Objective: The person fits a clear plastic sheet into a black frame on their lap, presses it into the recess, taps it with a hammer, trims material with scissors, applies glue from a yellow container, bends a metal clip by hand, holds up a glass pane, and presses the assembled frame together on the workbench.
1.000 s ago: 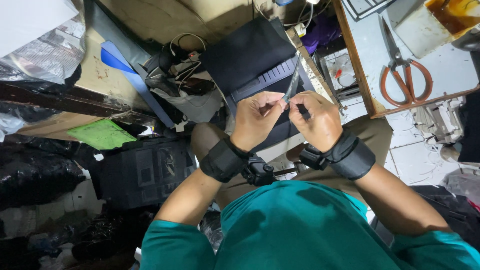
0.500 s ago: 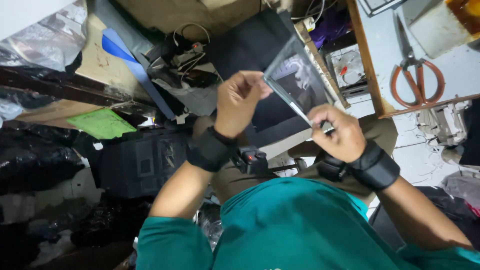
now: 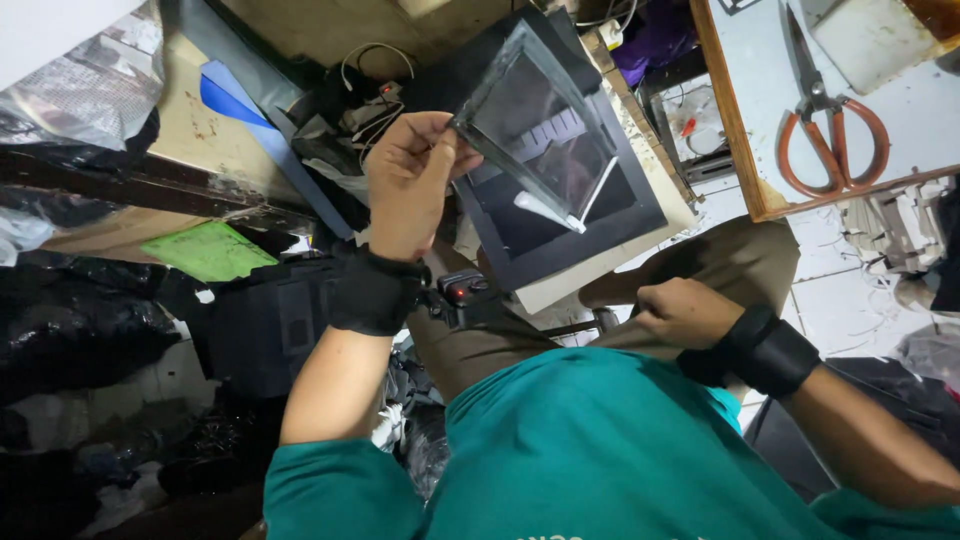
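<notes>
My left hand (image 3: 408, 178) is raised and pinches the corner of a clear, stiff plastic sheet (image 3: 540, 125) with a white strip along its lower edge. The sheet hangs tilted above a black laptop-like device (image 3: 600, 215) that lies on my lap. My right hand (image 3: 688, 312) is down on my thigh, fingers curled, apart from the sheet; whether anything is in it is hidden. Both wrists carry black bands.
Orange-handled scissors (image 3: 822, 125) lie on a wooden-edged white board (image 3: 745, 150) at the upper right. Tangled cables (image 3: 365, 95), a blue strip (image 3: 270, 140) and a green sheet (image 3: 208, 250) lie to the left. Dark bags crowd the floor at lower left.
The sheet was held by both hands; now only my left hand holds it, lifted higher. My right hand has let go and dropped to my thigh.
</notes>
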